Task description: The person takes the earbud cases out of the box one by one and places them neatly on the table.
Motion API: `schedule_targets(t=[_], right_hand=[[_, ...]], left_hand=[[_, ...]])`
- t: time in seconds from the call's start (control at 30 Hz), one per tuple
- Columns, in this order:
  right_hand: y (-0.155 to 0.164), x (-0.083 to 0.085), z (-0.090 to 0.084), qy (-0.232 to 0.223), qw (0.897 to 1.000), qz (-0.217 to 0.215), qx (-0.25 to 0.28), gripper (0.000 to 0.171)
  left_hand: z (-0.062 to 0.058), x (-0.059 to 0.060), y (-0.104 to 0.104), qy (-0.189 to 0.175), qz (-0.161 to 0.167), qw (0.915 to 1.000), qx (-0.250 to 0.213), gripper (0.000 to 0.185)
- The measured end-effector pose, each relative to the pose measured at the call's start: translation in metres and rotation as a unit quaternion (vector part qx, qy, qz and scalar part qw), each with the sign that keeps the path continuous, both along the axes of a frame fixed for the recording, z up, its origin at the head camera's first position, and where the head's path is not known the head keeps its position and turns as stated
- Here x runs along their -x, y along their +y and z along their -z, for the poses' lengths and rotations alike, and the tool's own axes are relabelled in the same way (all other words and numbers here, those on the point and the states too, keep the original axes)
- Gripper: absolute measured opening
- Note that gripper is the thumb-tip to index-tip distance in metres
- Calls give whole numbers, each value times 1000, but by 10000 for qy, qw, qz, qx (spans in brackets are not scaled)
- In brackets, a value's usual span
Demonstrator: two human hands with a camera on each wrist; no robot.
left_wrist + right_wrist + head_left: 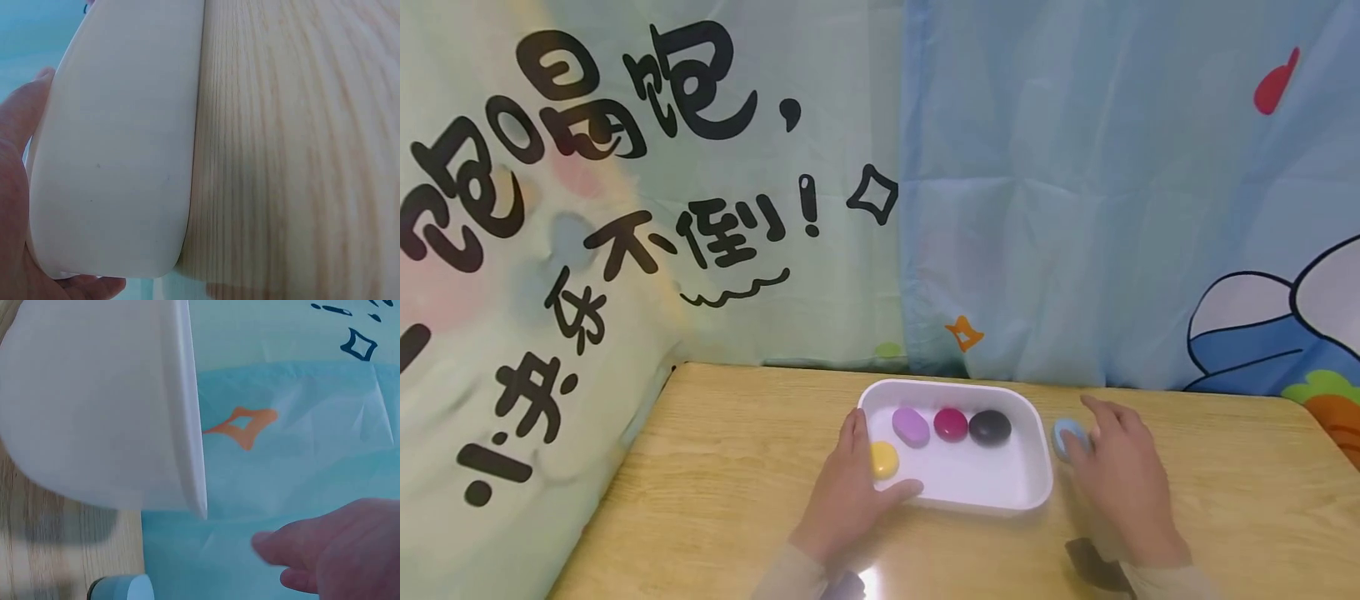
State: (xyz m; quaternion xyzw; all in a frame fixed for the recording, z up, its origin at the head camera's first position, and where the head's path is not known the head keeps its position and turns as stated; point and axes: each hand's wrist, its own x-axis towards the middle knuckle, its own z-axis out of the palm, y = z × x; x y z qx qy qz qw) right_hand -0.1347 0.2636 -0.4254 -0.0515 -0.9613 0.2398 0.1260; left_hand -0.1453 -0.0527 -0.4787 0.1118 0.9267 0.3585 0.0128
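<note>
A white tray (970,479) stands on the wooden table, with its outer wall (119,144) close in the left wrist view. My left hand (842,492) grips the tray's left end, fingers along the side and thumb at the front rim. Inside lie a yellow piece (884,460), a purple oval piece (911,427), a dark red piece (951,425) and a black piece (990,428), all smooth and rounded. To the tray's right is a light blue round piece (1063,437). Over it hovers my right hand (1123,479), index finger extended and thumb overlapping the piece in the head view.
The wooden table (722,467) extends to both sides of the tray. Behind it hangs a pale blue-green printed cloth (1037,233), and on the left another stretch of cloth with black lettering runs along the table's edge.
</note>
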Motion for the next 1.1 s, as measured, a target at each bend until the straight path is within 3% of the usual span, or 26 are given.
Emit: schedule_targets(t=[0.13,0.47,1.1], right_hand=[[-6,-2,-6,-18,9998,-141,127,56],[-30,3,0,738,9941,-788,98,53],[-58,17,10,79,9892,-1455,-124,50]], left_hand=[[0,1,2,41,20,10000,2,118],[0,2,0,-83,10,9999,-65,120],[0,1,1,-143,-9,9999,-20,120]])
